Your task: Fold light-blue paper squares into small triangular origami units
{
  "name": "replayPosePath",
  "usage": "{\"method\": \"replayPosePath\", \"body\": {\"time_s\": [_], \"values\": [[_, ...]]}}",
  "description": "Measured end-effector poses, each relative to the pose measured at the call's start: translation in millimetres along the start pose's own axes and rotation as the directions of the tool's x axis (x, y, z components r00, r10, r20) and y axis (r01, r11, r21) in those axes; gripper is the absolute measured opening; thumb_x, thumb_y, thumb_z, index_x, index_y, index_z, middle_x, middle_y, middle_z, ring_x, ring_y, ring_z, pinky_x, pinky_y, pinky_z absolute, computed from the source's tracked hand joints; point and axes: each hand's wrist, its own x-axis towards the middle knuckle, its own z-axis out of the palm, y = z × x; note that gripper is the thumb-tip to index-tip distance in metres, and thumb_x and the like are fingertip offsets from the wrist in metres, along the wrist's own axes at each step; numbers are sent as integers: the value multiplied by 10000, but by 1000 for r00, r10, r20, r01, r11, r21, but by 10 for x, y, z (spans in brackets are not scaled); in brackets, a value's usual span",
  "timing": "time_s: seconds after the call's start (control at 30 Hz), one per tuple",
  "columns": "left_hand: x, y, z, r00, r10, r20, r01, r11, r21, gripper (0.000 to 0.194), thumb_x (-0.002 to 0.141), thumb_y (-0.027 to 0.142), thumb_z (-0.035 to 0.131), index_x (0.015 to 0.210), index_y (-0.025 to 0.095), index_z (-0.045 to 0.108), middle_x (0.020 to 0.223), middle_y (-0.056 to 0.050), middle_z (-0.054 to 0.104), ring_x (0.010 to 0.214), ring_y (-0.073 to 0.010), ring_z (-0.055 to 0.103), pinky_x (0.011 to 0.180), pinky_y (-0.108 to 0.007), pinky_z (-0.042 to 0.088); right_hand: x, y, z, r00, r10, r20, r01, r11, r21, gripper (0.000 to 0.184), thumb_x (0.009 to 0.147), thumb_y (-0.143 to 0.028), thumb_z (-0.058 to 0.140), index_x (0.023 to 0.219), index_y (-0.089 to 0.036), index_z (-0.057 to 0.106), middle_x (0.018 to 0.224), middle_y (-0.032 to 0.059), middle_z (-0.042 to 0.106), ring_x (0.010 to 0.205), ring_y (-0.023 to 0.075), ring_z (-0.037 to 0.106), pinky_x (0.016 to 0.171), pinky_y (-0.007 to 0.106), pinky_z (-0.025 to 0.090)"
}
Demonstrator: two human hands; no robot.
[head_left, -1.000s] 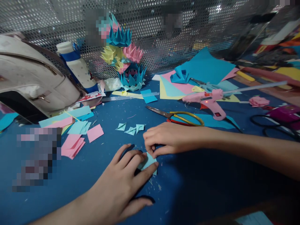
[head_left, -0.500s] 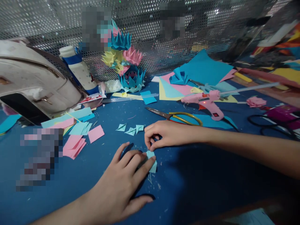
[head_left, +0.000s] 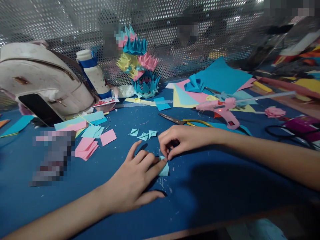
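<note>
On the blue tabletop lies a small light-blue paper square (head_left: 164, 170), partly covered by my fingers. My left hand (head_left: 136, 176) is spread, with its index finger pressing on the paper and the thumb apart below. My right hand (head_left: 172, 141) is closed in a pinch at the paper's upper edge; the exact grip is partly hidden by my left fingertip. Just behind my hands lie several small folded light-blue paper pieces (head_left: 143, 136). Beyond my right wrist are scissors (head_left: 175, 119) with yellow handles, partly covered by the hand.
A pink glue gun (head_left: 225, 110) rests behind the right forearm, near large coloured sheets (head_left: 225, 75). Pink paper squares (head_left: 86, 148) lie left. Behind stand a folded-paper flower stack (head_left: 146, 85), a bottle (head_left: 96, 76) and a white backpack (head_left: 47, 80) with a phone (head_left: 40, 108) against it.
The view has shifted slightly, so the table items appear further right. My right fingers have come down against the left index fingertip at the paper's edge.
</note>
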Motion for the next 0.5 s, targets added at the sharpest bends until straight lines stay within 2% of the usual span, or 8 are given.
{"method": "replayPosePath", "body": {"time_s": [0.1,0.23,0.3,0.5], "values": [[-51,-4,-14,1000,11,-3,-11,1000,-4,581,994,573,443,1471,242,411,1210,-82,565,1127,-274,520,1148,-688,135,-7,21,6,999,-47,27,47,999,10,229,916,-357,664,901,-138,732,892,44,642,823,124,596,744,228,451],[-96,12,-12,1000,18,-8,-18,1000,-3,534,1001,544,459,1469,290,418,1251,-78,561,1180,-276,519,1154,-691,111,3,64,40,997,-77,19,77,997,-27,213,916,-344,668,975,-150,736,939,42,637,853,125,589,773,234,433],[-104,15,-5,1000,22,-10,-22,1000,-6,519,1006,525,463,1470,297,418,1264,-80,558,1201,-276,514,1160,-686,98,11,61,53,999,-44,6,44,998,-45,206,913,-327,674,1003,-148,720,920,27,629,838,118,580,745,222,417],[-111,3,25,999,32,-43,-32,999,-11,492,1020,484,455,1469,284,425,1273,-73,559,1237,-263,494,1186,-644,14,11,-25,80,995,100,-13,-101,987,-129,150,941,-299,629,883,-168,671,835,-6,593,802,116,544,680,221,355]]}}
